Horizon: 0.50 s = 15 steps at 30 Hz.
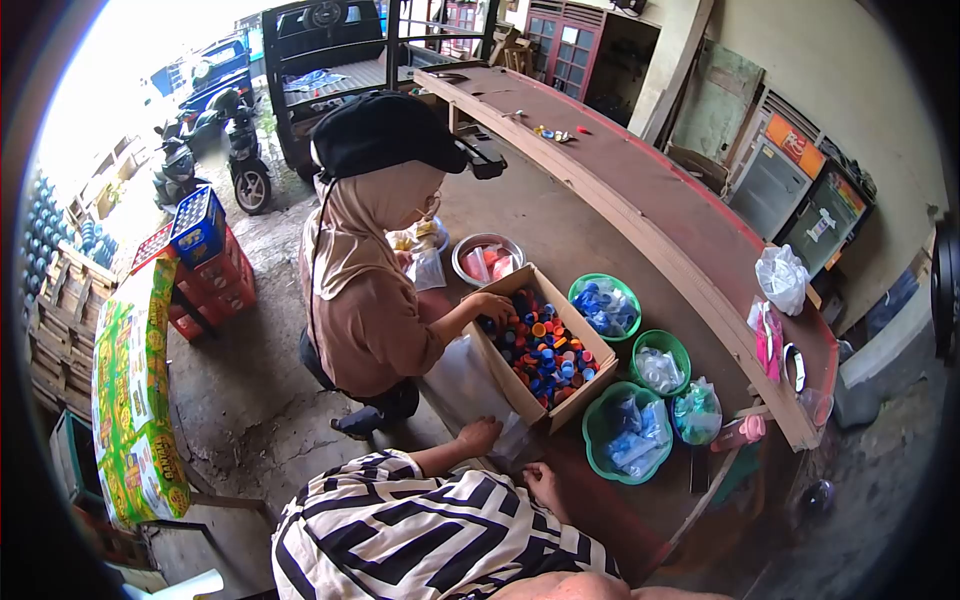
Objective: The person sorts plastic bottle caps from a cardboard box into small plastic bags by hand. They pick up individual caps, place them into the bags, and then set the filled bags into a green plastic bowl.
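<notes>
In the head view, my left hand [480, 437] is closed at the edge of a small clear plastic bag [512, 440]. My right hand [543, 484], fingers curled, grips the bag's near corner; its fingertips are small and partly hidden. Just beyond stands a cardboard box [487, 352] filled with plastic bottle caps [548, 345] in blue, orange, red and white. A flat stack of clear plastic [462, 385] lies left of the box. Across from me, a co-worker [370, 300] in a black cap reaches one hand [490, 306] into the caps.
Right of the box are green basins [588, 455] with bagged caps, a green basket [684, 343] and a pink bottle [738, 433]. A metal bowl [462, 262] holds red bags. A long wooden beam [640, 225] edges the table. Crates [232, 270] and motorbikes [250, 185] stand left.
</notes>
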Available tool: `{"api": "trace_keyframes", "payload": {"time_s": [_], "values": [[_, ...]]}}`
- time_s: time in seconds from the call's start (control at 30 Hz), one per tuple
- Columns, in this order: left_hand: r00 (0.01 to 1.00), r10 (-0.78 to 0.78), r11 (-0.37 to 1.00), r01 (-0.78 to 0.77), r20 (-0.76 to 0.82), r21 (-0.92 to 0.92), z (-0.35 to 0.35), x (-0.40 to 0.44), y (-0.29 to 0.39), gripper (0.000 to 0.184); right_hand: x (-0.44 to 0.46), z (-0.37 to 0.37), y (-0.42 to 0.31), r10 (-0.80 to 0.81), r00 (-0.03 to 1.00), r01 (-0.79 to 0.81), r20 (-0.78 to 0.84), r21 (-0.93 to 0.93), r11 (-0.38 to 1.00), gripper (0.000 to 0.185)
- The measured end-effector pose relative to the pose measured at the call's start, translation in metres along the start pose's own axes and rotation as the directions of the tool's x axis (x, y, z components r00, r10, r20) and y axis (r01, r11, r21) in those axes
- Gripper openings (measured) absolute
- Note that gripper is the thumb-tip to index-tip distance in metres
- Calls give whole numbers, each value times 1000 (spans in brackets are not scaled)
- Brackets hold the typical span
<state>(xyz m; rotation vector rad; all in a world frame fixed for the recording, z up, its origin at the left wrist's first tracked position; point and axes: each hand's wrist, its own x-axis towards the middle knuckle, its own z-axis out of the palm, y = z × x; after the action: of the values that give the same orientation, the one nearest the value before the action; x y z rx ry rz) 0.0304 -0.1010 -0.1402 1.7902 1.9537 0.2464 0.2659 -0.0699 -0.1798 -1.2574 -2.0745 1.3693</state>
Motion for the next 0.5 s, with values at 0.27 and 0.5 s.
{"api": "trace_keyframes", "payload": {"time_s": [0.27, 0.5], "values": [[963, 168, 847, -251, -212, -468, -59, -30, 31, 18, -1, -10, -65, -14, 1000, 20, -27, 222, 975, 52], [916, 396, 699, -342, -59, -627, -133, -60, 84, 20, 6, -42, -118, -499, 852, 523, -156, 270, 809, 75]]}}
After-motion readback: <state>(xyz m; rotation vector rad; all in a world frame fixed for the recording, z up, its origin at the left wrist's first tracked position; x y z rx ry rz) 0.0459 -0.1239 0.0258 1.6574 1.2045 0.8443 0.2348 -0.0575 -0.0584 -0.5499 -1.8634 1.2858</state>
